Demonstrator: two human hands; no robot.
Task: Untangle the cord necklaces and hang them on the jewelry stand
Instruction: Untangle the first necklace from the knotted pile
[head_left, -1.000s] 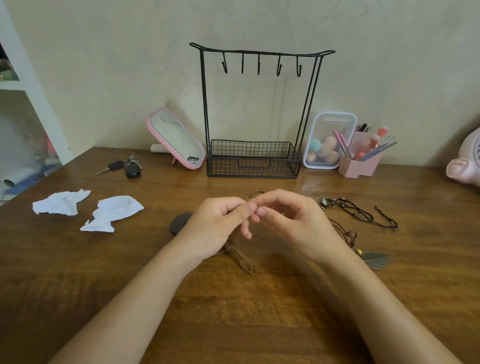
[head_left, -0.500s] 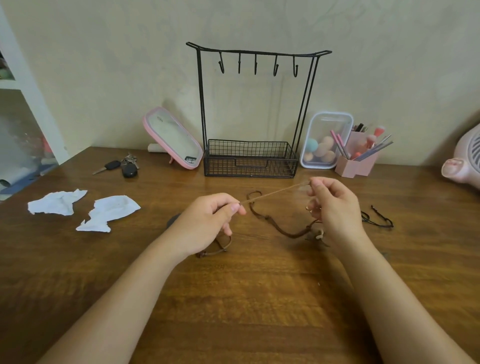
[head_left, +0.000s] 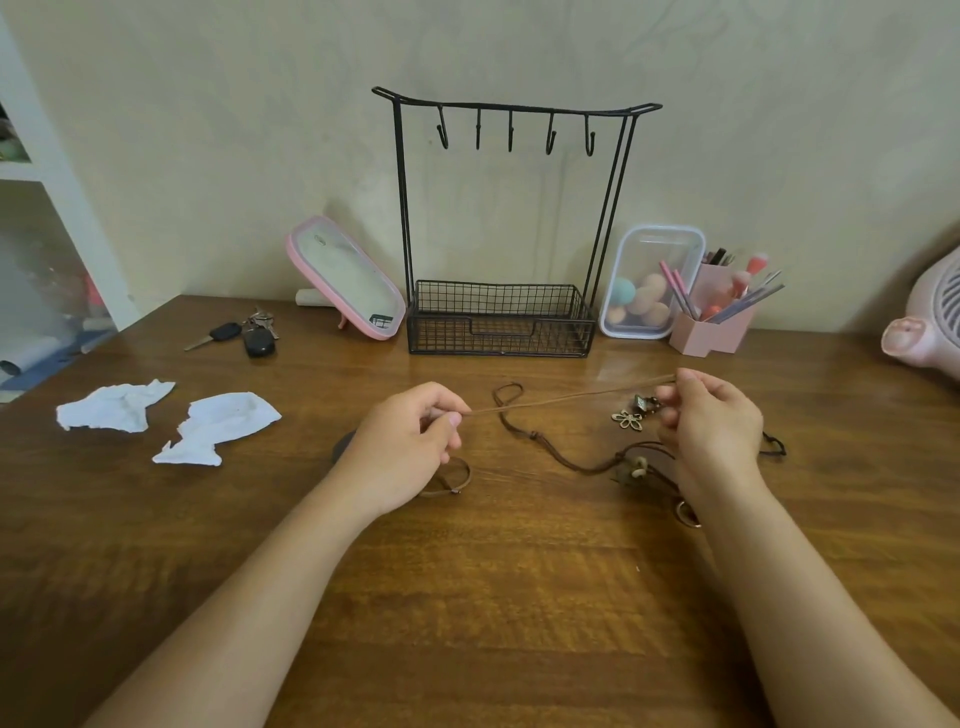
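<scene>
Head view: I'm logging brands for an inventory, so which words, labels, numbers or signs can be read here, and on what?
None can be read.
Pink-framed tilted mirror: a small oval mark near its top edge, too small to read.
The same mirror: a dark sticker at its lower corner, too blurred to read.

Glossy wood table (head_left: 467, 597), black metal wire stand (head_left: 501, 322), crumpled paper (head_left: 218, 426)

beige wall (head_left: 208, 104), wooden table (head_left: 493, 597), white shelf (head_left: 62, 197)
</scene>
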